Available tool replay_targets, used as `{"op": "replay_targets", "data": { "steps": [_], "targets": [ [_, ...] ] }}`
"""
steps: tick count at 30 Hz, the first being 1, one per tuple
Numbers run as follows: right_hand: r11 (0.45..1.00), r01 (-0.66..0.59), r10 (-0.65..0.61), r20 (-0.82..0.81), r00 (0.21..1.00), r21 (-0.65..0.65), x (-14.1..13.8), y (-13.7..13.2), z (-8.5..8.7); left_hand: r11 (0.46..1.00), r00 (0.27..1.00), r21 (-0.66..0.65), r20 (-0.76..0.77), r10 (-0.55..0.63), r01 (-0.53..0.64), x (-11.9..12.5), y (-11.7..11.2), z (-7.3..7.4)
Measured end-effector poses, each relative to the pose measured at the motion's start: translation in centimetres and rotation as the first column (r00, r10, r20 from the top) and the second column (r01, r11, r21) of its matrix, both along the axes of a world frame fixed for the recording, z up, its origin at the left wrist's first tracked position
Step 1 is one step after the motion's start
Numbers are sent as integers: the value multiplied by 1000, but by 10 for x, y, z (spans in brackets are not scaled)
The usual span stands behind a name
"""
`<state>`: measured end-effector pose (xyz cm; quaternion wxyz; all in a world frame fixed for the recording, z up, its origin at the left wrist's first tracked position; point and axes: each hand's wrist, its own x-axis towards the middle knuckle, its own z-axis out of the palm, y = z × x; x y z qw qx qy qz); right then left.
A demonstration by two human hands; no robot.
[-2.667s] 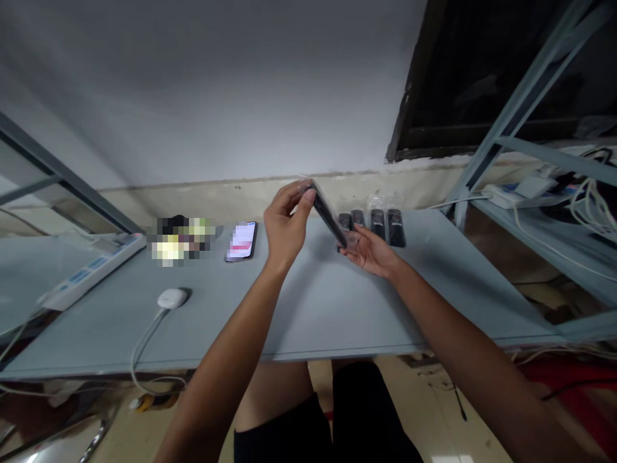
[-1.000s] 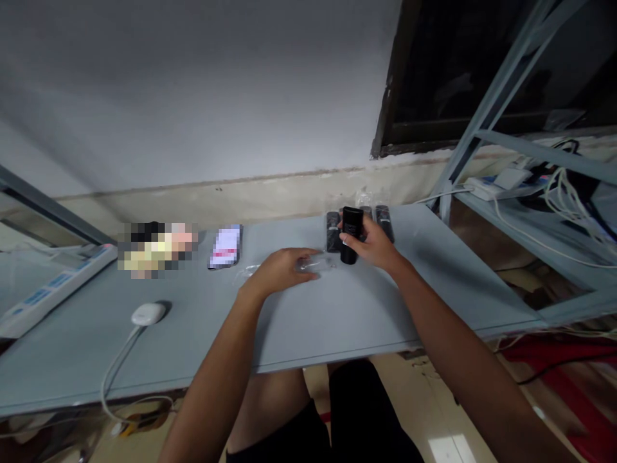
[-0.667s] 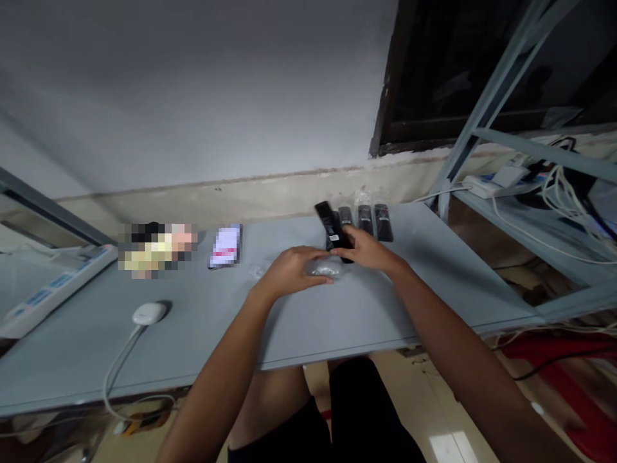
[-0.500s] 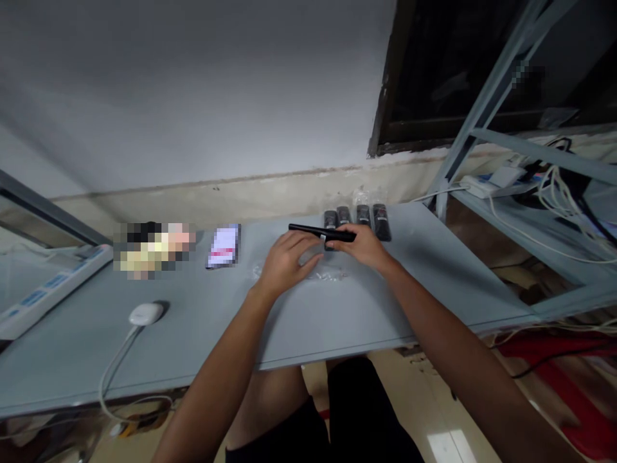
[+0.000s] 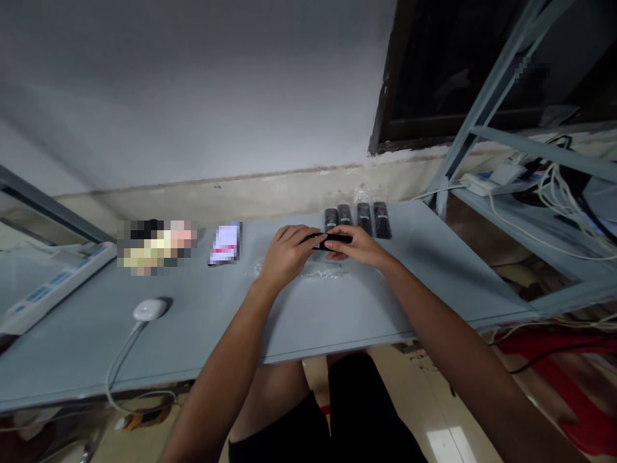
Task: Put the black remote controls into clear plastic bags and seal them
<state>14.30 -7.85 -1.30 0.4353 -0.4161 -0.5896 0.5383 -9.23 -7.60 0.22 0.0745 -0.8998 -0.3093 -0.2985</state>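
A slim black remote control (image 5: 328, 240) lies level across my hands, gripped at about chest-forward table height. My left hand (image 5: 288, 249) holds its left end, and my right hand (image 5: 354, 245) holds its right end, with the fingers partly covering it. A crumpled clear plastic wrapper (image 5: 322, 272) sits on the grey table (image 5: 332, 315) just below both hands, touching neither. Several black remotes (image 5: 364, 219) stand in a row just beyond my fingers, some with clear plastic at their far ends.
A smartphone (image 5: 225, 244) and a pixelated pile of items (image 5: 157, 247) lie left on the table. A white round device (image 5: 150, 309) trails a white cable over the front edge. Power strips sit left (image 5: 58, 286) and right (image 5: 491, 183), beside metal shelf frames.
The black remote has swung from upright in my right hand to lying level. My left hand has left the wrapper on the table and closed on the remote's left end.
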Motion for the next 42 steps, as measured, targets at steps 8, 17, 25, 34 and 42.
{"op": "replay_targets", "data": {
  "steps": [8,17,25,34,42],
  "targets": [
    [935,152,-260,327,908,322,22,16,-14,989,990,-53,-37,139,-141,-16,5,-1],
    [894,159,-251,173,952,420,33,32,-26,959,967,-130,10,253,-250,-34,15,-7],
    [863,39,-231,325,917,503,28,21,-18,964,976,-173,51,214,-203,-33,16,-9],
    [860,58,-272,360,892,506,27,23,-21,969,978,-168,71,196,-182,-30,15,-10],
    [836,66,-274,309,911,545,28,28,-29,971,978,-159,78,195,-180,-29,15,-8]
  ]
}}
